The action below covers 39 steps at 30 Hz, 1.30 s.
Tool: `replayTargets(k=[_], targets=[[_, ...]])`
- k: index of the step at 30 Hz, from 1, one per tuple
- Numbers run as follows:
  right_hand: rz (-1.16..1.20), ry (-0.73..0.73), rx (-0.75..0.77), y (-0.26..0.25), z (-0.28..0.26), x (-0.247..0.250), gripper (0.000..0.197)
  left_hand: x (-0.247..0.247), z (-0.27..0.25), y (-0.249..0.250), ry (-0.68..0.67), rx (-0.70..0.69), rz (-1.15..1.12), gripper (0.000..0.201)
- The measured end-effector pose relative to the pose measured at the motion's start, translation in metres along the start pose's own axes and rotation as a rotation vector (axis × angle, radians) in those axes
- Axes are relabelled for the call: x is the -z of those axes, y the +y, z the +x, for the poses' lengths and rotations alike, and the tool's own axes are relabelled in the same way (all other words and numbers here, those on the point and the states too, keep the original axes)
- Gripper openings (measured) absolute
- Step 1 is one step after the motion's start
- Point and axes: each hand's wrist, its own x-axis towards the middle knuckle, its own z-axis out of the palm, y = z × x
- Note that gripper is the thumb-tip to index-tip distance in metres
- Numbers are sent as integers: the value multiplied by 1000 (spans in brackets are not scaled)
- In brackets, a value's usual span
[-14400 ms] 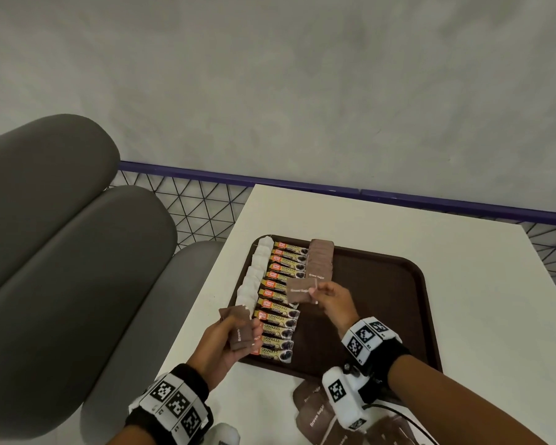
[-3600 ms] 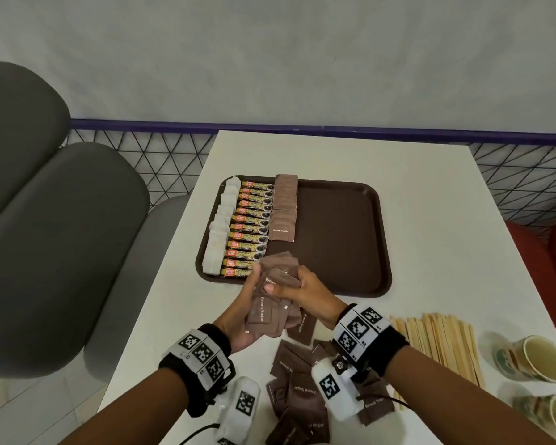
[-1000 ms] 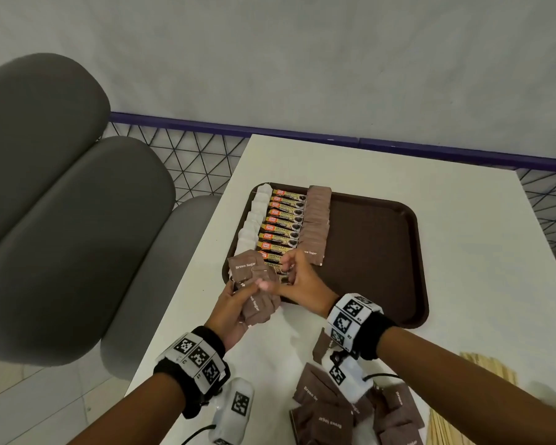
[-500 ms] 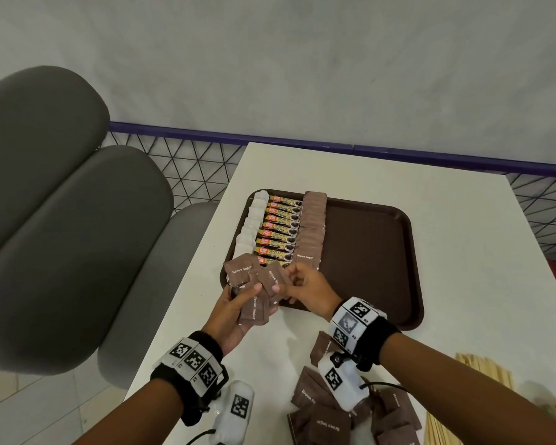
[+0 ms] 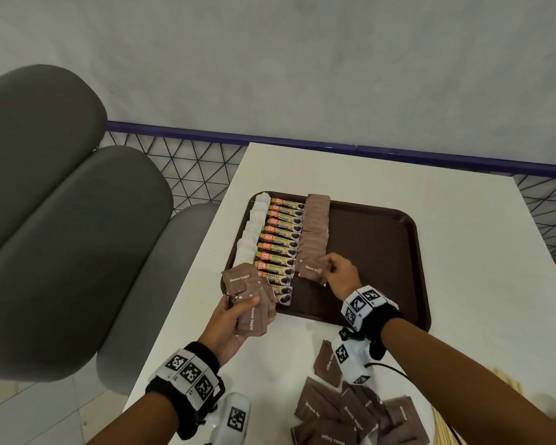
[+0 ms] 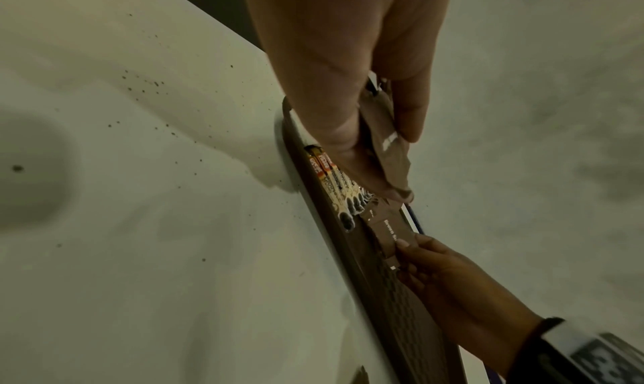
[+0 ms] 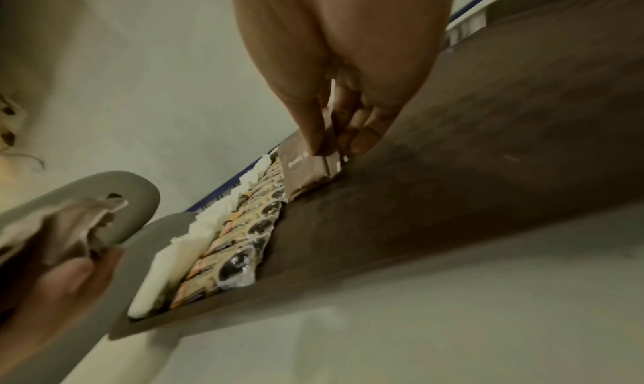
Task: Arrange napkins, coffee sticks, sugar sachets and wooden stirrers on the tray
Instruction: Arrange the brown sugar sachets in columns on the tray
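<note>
A brown tray (image 5: 382, 252) lies on the white table (image 5: 463, 284). Along its left side run a column of white napkins (image 5: 251, 232), a column of coffee sticks (image 5: 278, 245) and a column of brown sugar sachets (image 5: 315, 232). My right hand (image 5: 333, 273) pinches one sugar sachet (image 5: 310, 271) at the near end of that column, low over the tray (image 7: 487, 169); the right wrist view shows thumb and fingers on the sachet (image 7: 306, 169). My left hand (image 5: 238, 316) grips a fanned bunch of sugar sachets (image 5: 247, 297) above the tray's near left corner.
Loose sugar sachets (image 5: 344, 412) lie in a heap on the table's near edge. Wooden stirrers (image 5: 443, 425) show at the lower right. Grey padded seats (image 5: 61, 236) stand left of the table. A purple rail with wire mesh (image 5: 190, 162) runs behind.
My right hand has drawn one sachet from the bunch in my left hand and carried it right and forward to the near end of the sachet column. The left hand stays near the tray corner.
</note>
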Motion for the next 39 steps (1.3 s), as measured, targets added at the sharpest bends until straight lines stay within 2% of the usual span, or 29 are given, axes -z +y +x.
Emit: replayTargets(k=[3,7,14,18,22,24,27,31,34,39], targets=[[-45,-10,-11,-3,5,-6,20,4,3,0,3,25,-7,39],[-125,44,-1,-4,10,-12,24,9,5,2,-10,36,-2,43],[-189,100,10,-4,12,-17,20,12,7,2,-31,38,-46,48],[-222,149,42,-3,10,-16,30,10,7,3,-10,25,-51,54],[-190,179,94,-6,2,-14,46,2,3,5,18,-29,-22,44],[-124,143,140,-11,-5,-16,50,-1,2,5,19,-50,-19,43],[83,40,214,-21,-21,-21,44,-4,1,5,26,-75,-24,44],[351,-237,247,-33,-42,-29,34,-8,1,6,14,-128,1,43],[348,-376,253,-39,-52,-34,40,-11,0,6,4,-143,41,39],[289,-433,296,-38,-60,-44,43,-16,-3,7,12,-113,-20,32]])
